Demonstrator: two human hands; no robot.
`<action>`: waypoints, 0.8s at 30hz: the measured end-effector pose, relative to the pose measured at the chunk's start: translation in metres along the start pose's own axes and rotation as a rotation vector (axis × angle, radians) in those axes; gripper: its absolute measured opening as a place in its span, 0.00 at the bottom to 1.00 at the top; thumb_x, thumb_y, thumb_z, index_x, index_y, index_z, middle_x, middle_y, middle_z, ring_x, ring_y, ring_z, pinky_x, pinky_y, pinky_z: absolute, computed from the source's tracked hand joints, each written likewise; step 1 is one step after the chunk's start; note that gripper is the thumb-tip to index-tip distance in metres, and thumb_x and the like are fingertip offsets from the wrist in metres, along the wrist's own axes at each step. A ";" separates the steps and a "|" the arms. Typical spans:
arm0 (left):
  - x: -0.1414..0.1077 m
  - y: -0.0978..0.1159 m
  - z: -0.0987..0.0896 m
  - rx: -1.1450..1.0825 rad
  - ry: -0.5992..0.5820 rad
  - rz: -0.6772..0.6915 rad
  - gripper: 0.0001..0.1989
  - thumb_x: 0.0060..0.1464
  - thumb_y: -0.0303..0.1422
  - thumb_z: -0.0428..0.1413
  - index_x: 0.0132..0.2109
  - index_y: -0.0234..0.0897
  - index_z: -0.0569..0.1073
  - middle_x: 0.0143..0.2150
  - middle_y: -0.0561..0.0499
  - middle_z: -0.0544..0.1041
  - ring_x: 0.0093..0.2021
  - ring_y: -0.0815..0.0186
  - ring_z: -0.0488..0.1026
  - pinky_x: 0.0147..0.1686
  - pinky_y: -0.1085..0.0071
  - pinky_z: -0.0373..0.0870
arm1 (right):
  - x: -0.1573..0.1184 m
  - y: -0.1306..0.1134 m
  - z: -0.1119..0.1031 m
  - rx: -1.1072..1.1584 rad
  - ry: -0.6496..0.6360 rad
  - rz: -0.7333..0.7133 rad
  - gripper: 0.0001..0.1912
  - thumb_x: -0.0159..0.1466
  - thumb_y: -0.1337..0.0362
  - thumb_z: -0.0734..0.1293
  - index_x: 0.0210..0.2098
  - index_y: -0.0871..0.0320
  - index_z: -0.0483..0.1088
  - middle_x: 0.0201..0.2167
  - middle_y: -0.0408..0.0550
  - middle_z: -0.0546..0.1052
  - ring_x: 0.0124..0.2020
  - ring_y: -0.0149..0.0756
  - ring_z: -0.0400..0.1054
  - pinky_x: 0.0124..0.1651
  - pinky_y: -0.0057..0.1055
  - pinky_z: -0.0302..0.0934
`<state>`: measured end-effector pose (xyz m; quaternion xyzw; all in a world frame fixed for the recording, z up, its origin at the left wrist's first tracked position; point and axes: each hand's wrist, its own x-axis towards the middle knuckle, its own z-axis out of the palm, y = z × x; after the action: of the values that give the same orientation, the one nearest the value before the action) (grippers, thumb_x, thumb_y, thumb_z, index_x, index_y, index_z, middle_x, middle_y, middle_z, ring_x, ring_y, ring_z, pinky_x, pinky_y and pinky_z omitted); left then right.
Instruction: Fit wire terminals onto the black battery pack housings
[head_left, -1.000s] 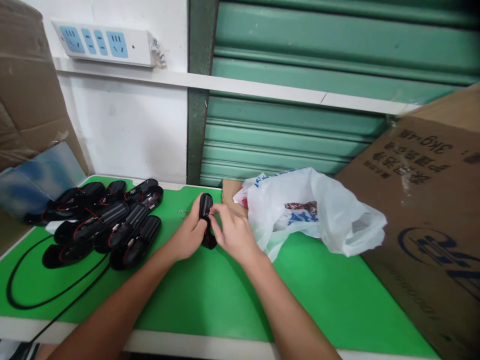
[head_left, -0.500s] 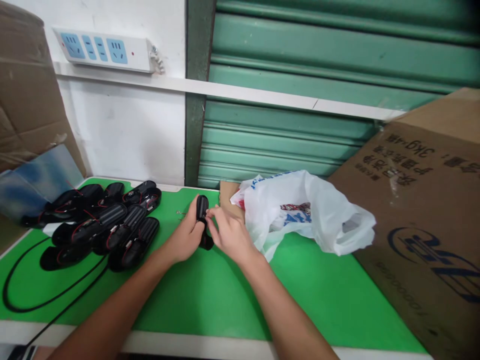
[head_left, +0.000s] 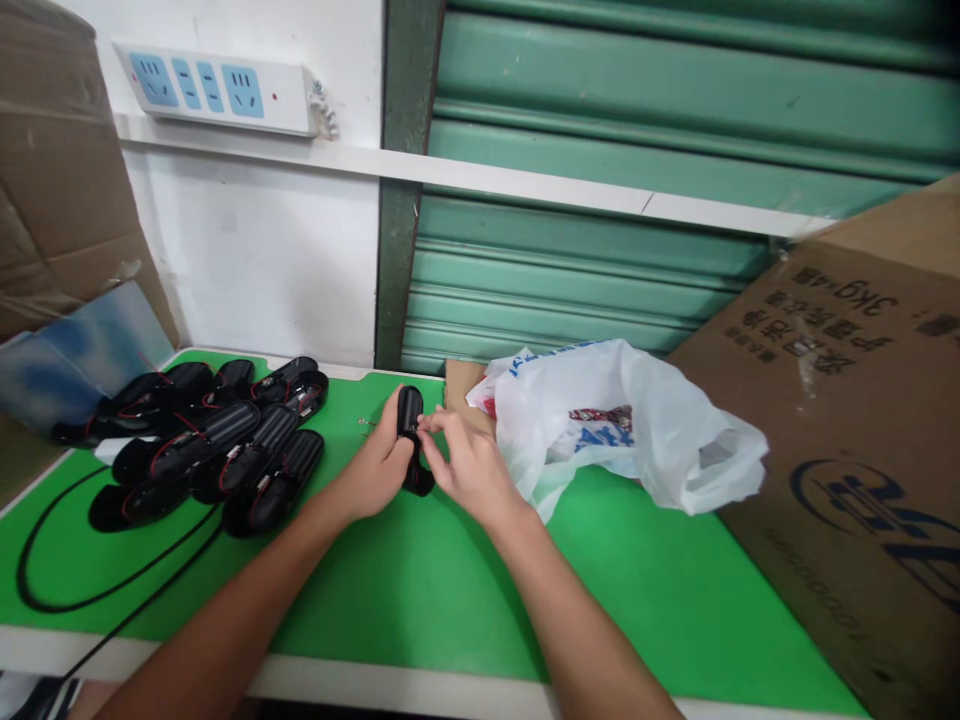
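Above the green tabletop, my left hand [head_left: 379, 465] grips a black plastic housing [head_left: 410, 405] with a ribbed top and a hollow lower end. Its thumb presses on the near side of the part. My right hand [head_left: 469, 460] is closed in a pinch at the housing's right side, thumb and index finger together; whatever sits between those fingertips is too small to make out. Left of my hands lies a pile of similar black housings [head_left: 251, 455], several of them with thin red wires. Small metal bits [head_left: 365, 424] lie just beyond my left hand.
A white plastic bag [head_left: 660, 430] with printed contents stands right of my hands, on a piece of cardboard [head_left: 461, 385]. A large carton [head_left: 847, 400] leans at the right. A black cable [head_left: 112, 590] loops at the left. A power strip [head_left: 217, 88] hangs on the wall.
The view has shifted slightly, so the scene sits a little further right. My left hand keeps its grip on the housing; my right fingers have moved slightly at its side.
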<state>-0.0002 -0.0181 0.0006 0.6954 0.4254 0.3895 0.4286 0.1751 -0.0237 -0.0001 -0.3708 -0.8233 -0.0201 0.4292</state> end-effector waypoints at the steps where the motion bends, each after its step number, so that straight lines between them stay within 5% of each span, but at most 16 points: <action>1: 0.000 0.000 0.000 -0.004 -0.003 0.003 0.39 0.64 0.31 0.46 0.78 0.31 0.45 0.76 0.37 0.62 0.76 0.51 0.58 0.76 0.49 0.50 | 0.000 0.001 0.000 0.001 -0.007 0.007 0.05 0.73 0.69 0.62 0.45 0.53 0.66 0.39 0.51 0.83 0.43 0.45 0.82 0.52 0.43 0.78; 5: 0.000 0.001 0.000 -0.004 -0.019 -0.005 0.39 0.65 0.32 0.45 0.78 0.29 0.43 0.77 0.36 0.59 0.77 0.52 0.55 0.77 0.50 0.47 | -0.001 0.003 -0.002 -0.010 -0.039 0.039 0.04 0.73 0.68 0.62 0.45 0.52 0.66 0.40 0.51 0.83 0.42 0.44 0.82 0.47 0.40 0.78; 12: 0.001 0.004 0.000 0.031 -0.014 -0.008 0.39 0.64 0.32 0.45 0.78 0.27 0.44 0.79 0.37 0.56 0.79 0.50 0.50 0.78 0.51 0.46 | 0.000 0.001 -0.002 -0.036 -0.013 -0.019 0.05 0.74 0.68 0.61 0.45 0.53 0.67 0.38 0.51 0.83 0.41 0.46 0.82 0.54 0.44 0.76; 17: 0.000 0.004 0.001 0.048 -0.026 0.020 0.40 0.64 0.31 0.44 0.78 0.22 0.41 0.80 0.34 0.51 0.80 0.52 0.48 0.78 0.54 0.43 | 0.000 -0.001 -0.004 -0.051 -0.033 0.008 0.05 0.74 0.68 0.61 0.46 0.53 0.67 0.39 0.52 0.83 0.40 0.46 0.82 0.43 0.40 0.76; 24: 0.000 0.006 0.000 0.030 -0.004 0.066 0.39 0.63 0.29 0.45 0.78 0.26 0.43 0.78 0.35 0.56 0.78 0.51 0.54 0.78 0.52 0.47 | 0.004 -0.003 0.000 0.107 0.065 0.099 0.09 0.67 0.72 0.67 0.45 0.53 0.72 0.36 0.47 0.82 0.39 0.43 0.78 0.44 0.38 0.72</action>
<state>0.0014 -0.0197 0.0057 0.7164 0.4071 0.3954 0.4058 0.1719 -0.0233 0.0037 -0.3869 -0.7894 0.0330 0.4754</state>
